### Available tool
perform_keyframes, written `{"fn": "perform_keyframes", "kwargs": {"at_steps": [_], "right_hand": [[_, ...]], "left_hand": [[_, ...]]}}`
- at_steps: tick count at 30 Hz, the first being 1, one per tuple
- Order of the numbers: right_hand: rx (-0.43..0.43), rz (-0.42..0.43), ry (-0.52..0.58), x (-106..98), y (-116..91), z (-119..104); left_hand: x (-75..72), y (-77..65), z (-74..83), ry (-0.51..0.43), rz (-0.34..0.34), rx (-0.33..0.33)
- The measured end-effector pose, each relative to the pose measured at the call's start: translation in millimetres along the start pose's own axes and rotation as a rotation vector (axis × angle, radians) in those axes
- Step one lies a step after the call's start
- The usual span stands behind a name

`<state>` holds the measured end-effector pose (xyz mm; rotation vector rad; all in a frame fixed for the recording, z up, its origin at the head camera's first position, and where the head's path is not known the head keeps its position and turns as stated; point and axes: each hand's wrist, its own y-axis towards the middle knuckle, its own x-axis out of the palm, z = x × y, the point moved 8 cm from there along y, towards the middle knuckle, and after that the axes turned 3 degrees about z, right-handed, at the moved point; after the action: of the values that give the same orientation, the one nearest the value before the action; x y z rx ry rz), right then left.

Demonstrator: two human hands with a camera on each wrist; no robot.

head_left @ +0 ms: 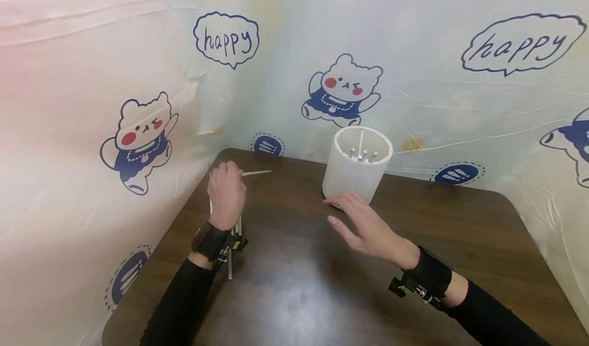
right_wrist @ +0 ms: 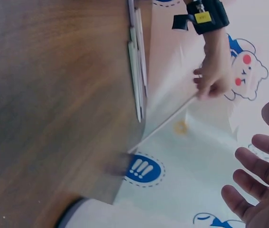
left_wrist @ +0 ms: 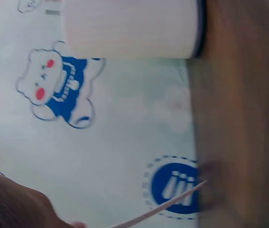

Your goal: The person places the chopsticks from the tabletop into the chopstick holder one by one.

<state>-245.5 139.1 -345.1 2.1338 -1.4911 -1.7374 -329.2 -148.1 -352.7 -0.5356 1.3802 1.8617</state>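
My left hand pinches one thin, pale, chopstick-like stick above the far left of the table. In the right wrist view, the held stick slants down from the fingers toward the tabletop. Several similar sticks lie side by side on the table, partly hidden beneath the left hand and wrist in the head view. A white cylindrical holder stands upright toward the back, with several square-ended sticks inside. My right hand hovers near the front of the holder, fingers apart and loosely bent, holding nothing.
The dark brown wooden table has rounded corners. A pale curtain printed with bears and "happy" bubbles hangs along its back and sides. The holder is close to the back edge.
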Motion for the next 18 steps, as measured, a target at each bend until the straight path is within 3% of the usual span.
{"fn": "perform_keyframes", "kwargs": {"at_steps": [4,9,14,18], "right_hand": [[-0.004,0.029,-0.009,-3,2,1],[-0.018,0.039,-0.008,-1,7,-4],[-0.111,0.025,0.035,5,14,-19],[-0.231,0.01,0.026,13,10,-36]], "left_hand": [[-33.6,0.4,28.2,-0.108,0.098,0.079],[-86.4,-11.2,79.7,-0.363,0.196,0.221],[-128.5,-37.1,133.9,-0.623,0.274,0.461],[-147.1,-64.3,164.1,-0.752,0.28,0.639]]}}
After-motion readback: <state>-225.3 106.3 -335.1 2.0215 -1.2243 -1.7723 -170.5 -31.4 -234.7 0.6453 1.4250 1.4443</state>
